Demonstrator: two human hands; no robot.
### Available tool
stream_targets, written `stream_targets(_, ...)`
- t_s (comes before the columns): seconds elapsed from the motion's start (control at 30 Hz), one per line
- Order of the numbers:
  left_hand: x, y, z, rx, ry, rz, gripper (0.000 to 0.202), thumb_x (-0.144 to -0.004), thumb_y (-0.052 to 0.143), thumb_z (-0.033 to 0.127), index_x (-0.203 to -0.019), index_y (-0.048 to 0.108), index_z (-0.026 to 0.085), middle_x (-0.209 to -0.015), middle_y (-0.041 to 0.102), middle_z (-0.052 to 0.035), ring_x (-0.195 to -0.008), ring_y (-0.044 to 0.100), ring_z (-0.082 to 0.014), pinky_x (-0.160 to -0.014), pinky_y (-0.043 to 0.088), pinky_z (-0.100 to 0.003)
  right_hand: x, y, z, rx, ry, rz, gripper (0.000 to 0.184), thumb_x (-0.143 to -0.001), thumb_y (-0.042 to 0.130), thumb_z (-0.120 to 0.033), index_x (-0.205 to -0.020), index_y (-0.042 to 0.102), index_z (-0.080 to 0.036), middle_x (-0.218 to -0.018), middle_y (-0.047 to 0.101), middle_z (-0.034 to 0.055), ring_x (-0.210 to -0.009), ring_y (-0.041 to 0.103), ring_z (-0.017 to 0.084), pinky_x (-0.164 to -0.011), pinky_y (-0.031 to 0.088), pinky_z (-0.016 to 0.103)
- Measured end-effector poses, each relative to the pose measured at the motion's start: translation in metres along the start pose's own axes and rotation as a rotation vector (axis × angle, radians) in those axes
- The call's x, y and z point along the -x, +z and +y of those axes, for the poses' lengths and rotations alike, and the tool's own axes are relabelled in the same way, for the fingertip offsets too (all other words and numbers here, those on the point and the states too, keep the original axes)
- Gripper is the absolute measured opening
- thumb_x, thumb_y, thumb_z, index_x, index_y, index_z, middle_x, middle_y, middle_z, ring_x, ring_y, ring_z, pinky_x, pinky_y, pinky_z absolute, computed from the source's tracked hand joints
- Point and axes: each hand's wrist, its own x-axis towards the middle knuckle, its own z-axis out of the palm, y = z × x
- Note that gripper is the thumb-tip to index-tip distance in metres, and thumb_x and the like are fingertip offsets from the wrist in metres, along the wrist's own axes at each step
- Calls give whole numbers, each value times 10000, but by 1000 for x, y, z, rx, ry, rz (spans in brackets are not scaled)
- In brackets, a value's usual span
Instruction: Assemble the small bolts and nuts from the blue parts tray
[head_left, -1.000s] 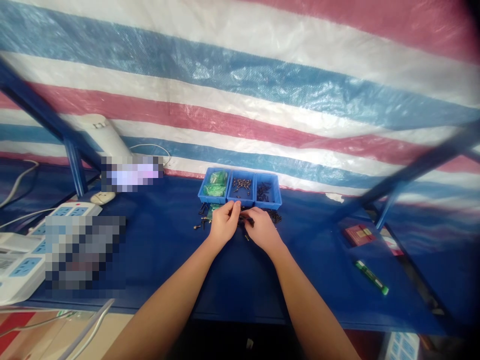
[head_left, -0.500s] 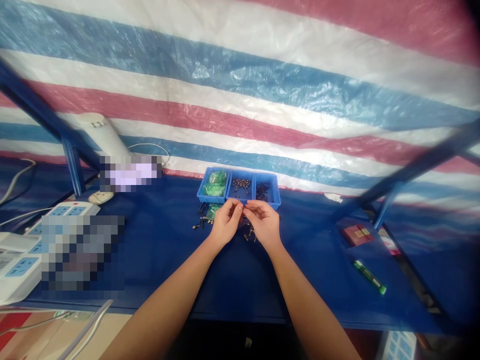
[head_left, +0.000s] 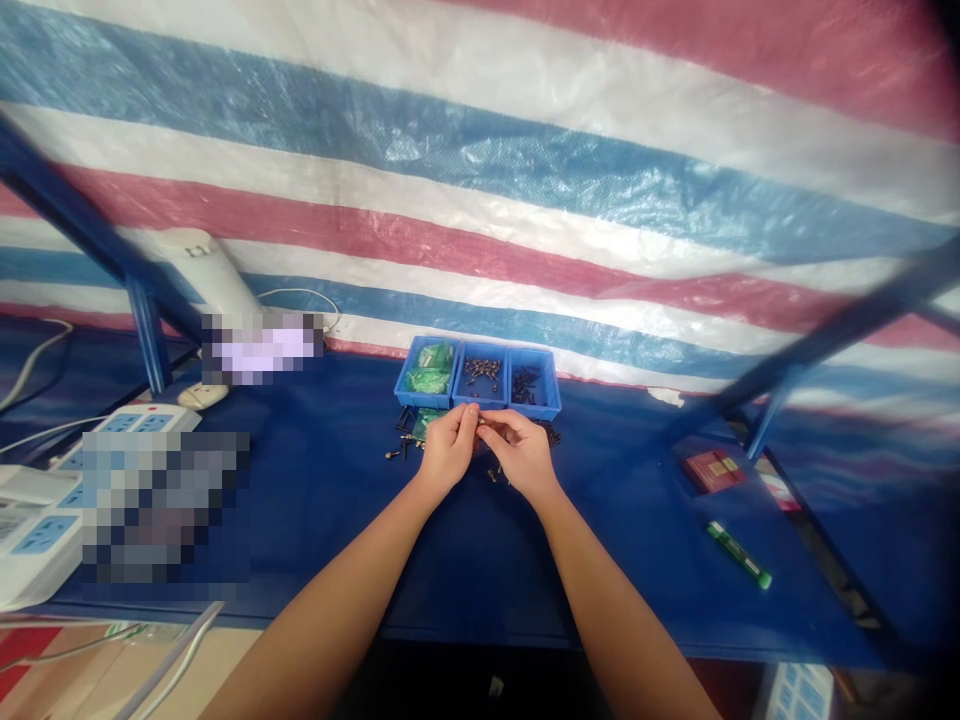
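Right hand (head_left: pixel 523 452) has drawn slightly nearer over the last half second, its arched fingers now lower against the left hand (head_left: pixel 446 447), which has barely shifted. Biggest in view is a striped sheet (head_left: pixel 480 130) in red, white and blue, hanging behind a dark blue surface (head_left: pixel 322 450). White power strip (head_left: pixel 41 550) on the left; white cylinder (head_left: pixel 214 270), tilted, at the far left. Three blue bins (head_left: pixel 536 411) stand side by side at the far middle. Just nearer than the middle bin, both hands are curled almost closed, thumbs and fingers pinched around something tiny. On the right lie a red box (head_left: pixel 712 470) and, nearer, a green tube (head_left: pixel 739 555). Green packets (head_left: pixel 428 380) fill the left bin, brassy fittings (head_left: pixel 482 373) sit in the middle one, black screws (head_left: pixel 527 384) in the right one. Smallest comes the small brassy piece (head_left: pixel 481 421) between the two hands' fingertips, too small to identify.
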Motion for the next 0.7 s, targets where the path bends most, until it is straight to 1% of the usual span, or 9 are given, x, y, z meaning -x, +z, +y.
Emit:
stream_targets(0.1,0,0,1,48,-5,-25,359,-936,442,434,-706,522,169,-551,511,29,-503,480,-93,-509,379,-204,0,-2,1,32,-12,0,210,-801,683,-347,-965,731,-227,-951,723,55,-798,681,207,-758,581,365)
stream_targets(0.17,0,0,1,83,-12,-42,325,-929,460,432,-744,529,174,-562,513,33,-513,486,-95,-519,388,-204,-1,-4,0,40,-12,2,204,-809,675,-350,-960,732,-225,-942,723,55,-775,678,201,-741,582,360)
stream_targets(0.27,0,0,0,89,-30,-37,365,-921,468,452,-702,531,168,-551,505,31,-513,484,-97,-511,386,-205,-1,-4,-2,31,-12,-19,218,-802,682,-343,-979,726,-223,-933,722,54,-747,674,196,-708,583,347)
stream_targets(0.4,-1,-1,0,89,-50,-24,434,-910,469,487,-651,562,151,-537,503,20,-508,482,-101,-495,380,-213,0,-3,-6,39,-39,-36,206,-797,688,-325,-969,729,-221,-938,720,50,-779,678,196,-736,577,340)
stream_targets(0.5,-1,-2,0,107,-28,-22,430,-917,465,472,-633,531,155,-535,486,23,-502,467,-96,-499,386,-216,0,-2,-7,50,-45,-26,183,-803,682,-329,-942,736,-221,-934,720,48,-794,678,198,-759,568,347)
stream_targets(0.6,-1,-1,0,149,-1,-20,311,-916,491,434,-749,531,174,-570,499,32,-510,482,-97,-523,416,-219,0,-3,-7,47,-31,10,197,-818,666,-338,-962,736,-223,-952,723,54,-851,679,212,-799,560,365)
stream_targets(0.7,0,1,0,197,18,-28,218,-907,519,408,-888,529,191,-660,546,21,-555,531,-105,-551,444,-223,-2,-5,-6,27,-40,39,200,-824,659,-331,-973,739,-227,-975,721,58,-896,678,219,-830,555,373)
